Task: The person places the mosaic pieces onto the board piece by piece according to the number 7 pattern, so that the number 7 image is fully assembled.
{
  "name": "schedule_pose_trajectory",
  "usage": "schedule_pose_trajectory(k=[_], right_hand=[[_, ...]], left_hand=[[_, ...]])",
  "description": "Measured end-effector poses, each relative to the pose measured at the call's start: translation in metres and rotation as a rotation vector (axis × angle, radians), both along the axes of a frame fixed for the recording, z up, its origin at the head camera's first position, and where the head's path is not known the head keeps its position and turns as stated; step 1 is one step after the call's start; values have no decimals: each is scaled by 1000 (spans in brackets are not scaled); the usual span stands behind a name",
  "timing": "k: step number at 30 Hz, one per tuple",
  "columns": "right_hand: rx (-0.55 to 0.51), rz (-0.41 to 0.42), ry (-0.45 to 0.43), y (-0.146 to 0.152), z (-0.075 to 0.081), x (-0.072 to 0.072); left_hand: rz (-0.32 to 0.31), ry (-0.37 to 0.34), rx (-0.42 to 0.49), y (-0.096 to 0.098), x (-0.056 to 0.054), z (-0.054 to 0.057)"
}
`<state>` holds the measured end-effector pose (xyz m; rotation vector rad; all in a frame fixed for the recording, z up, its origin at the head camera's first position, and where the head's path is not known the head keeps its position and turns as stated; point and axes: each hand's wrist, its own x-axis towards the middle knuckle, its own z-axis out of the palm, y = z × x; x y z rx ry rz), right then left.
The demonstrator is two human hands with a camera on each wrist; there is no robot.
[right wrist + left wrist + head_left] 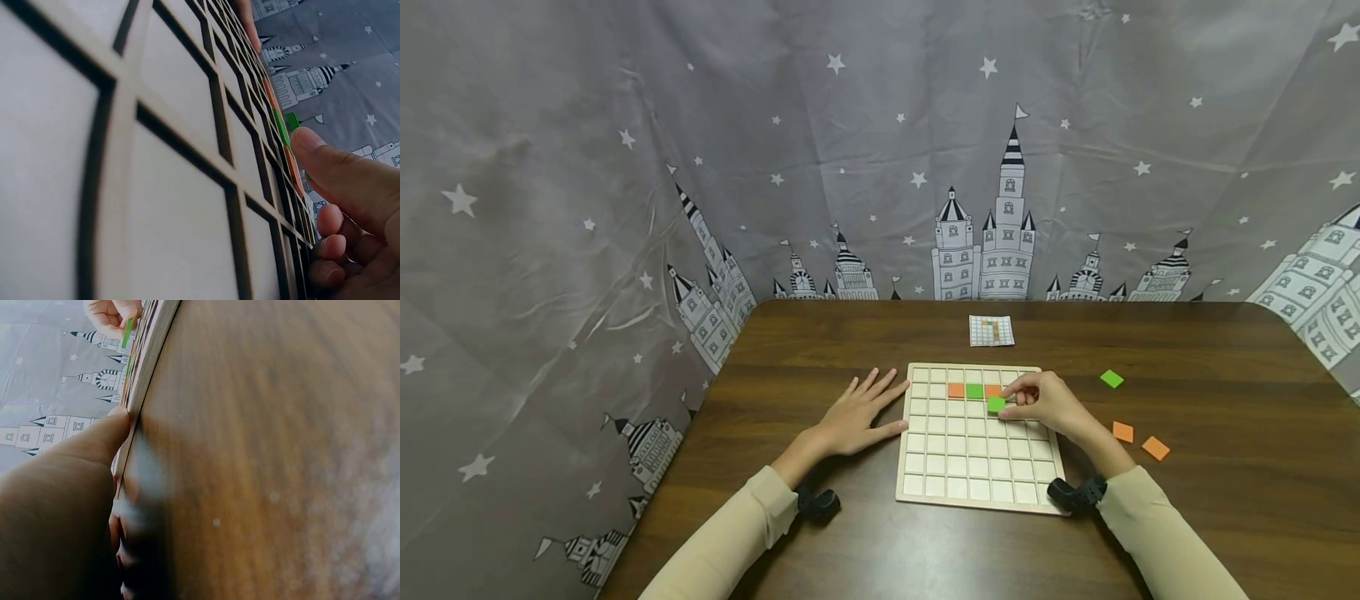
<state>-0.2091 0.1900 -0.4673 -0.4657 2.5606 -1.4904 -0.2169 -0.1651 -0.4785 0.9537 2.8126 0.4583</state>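
A pale wooden grid board [957, 465] lies on the table. In its second row from the back sit an orange tile [956, 390], a green tile [974, 392] and another orange tile [992, 389], side by side. My right hand [1047, 404] pinches a second green tile [996, 406] between thumb and fingers, just on the near side of the right-hand orange one. The right wrist view shows that held tile [292, 120] sticking out past my thumb tip. My left hand [853, 417] lies with fingers spread, thumb and fingertips at the board's left edge.
Behind the board lies a small printed card [991, 331] with a coloured grid pattern. To the right, a loose green tile [1112, 379] and two loose orange tiles, one nearer [1123, 432] and one farther right [1156, 448], rest on the brown table [1240, 375]. A grey castle-print curtain [865, 150] hangs behind.
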Motion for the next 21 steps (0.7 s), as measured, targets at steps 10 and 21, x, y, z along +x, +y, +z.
schedule_pose_trajectory(k=[10, 21], right_hand=[[24, 5, 19, -1, -3, -1], [27, -12, 28, -4, -4, 0]], left_hand=[[-1, 0, 2, 1, -1, 0], [4, -11, 1, 0, 0, 0]])
